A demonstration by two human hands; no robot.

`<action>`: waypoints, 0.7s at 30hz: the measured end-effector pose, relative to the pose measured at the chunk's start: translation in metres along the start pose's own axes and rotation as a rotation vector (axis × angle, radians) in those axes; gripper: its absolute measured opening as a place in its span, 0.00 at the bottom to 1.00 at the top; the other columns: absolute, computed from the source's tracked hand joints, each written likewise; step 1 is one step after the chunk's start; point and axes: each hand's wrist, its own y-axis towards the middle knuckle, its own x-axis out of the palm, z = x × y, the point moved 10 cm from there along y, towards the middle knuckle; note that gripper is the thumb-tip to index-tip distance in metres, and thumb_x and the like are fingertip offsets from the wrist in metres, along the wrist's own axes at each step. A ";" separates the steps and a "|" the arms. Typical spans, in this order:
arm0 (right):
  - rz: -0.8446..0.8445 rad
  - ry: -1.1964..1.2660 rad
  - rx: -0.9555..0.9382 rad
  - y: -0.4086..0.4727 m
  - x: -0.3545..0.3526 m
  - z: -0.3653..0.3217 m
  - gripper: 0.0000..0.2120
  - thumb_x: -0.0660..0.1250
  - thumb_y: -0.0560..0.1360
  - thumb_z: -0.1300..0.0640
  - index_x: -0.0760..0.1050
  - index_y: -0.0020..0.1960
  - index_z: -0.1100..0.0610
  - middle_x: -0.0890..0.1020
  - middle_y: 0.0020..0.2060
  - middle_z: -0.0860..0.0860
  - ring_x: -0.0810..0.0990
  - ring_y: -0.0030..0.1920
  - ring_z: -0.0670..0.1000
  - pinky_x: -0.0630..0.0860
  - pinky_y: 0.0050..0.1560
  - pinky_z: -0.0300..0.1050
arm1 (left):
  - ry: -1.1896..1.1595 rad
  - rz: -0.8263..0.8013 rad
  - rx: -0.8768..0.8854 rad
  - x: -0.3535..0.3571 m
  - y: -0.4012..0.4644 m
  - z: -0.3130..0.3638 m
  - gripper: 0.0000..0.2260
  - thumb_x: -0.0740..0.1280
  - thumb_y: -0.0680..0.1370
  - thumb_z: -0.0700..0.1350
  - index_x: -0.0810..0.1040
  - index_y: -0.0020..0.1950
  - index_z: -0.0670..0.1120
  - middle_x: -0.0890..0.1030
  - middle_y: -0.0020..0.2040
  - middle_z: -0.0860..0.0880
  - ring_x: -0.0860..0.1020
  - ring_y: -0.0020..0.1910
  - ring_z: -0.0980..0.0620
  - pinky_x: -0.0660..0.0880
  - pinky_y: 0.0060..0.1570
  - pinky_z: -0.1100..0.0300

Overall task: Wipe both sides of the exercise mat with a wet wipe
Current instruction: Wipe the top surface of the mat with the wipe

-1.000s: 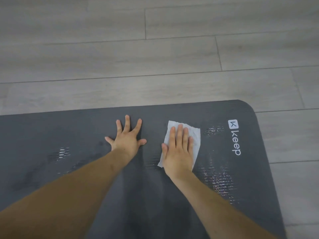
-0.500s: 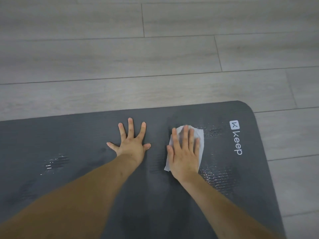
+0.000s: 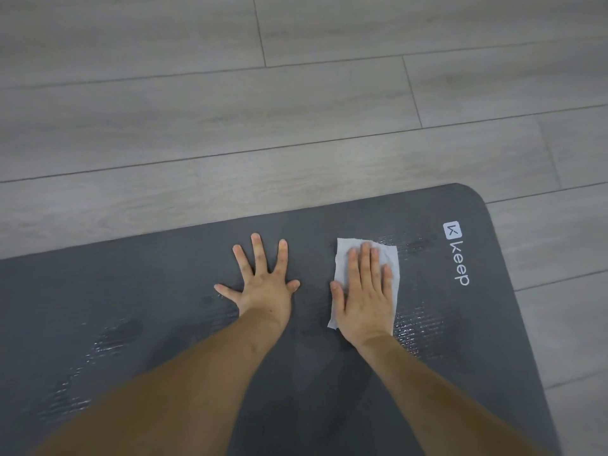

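A dark grey exercise mat lies flat on the floor, its rounded far right corner and a white "keep" logo in view. My left hand presses flat on the mat with fingers spread. To its right, my right hand lies flat on a white wet wipe, fingers straight and together, pressing it onto the mat near the far edge. Wet shiny streaks show on the mat beside my right hand and at the left.
Grey wood-look floor planks surround the mat beyond its far edge and to the right. The mat runs out of view at the left and bottom.
My right hand has slid the wipe a little farther from me and to the right, then spread it flatter. My left hand has stayed pressed in place.
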 end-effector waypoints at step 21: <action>0.037 0.066 -0.155 -0.025 0.012 0.006 0.28 0.37 0.84 0.42 0.35 0.83 0.44 0.35 0.82 0.53 0.31 0.81 0.54 0.35 0.79 0.62 | 0.013 0.594 0.077 0.039 -0.069 -0.008 0.25 0.45 0.86 0.56 0.54 0.84 0.58 0.48 0.85 0.52 0.42 0.84 0.47 0.42 0.78 0.34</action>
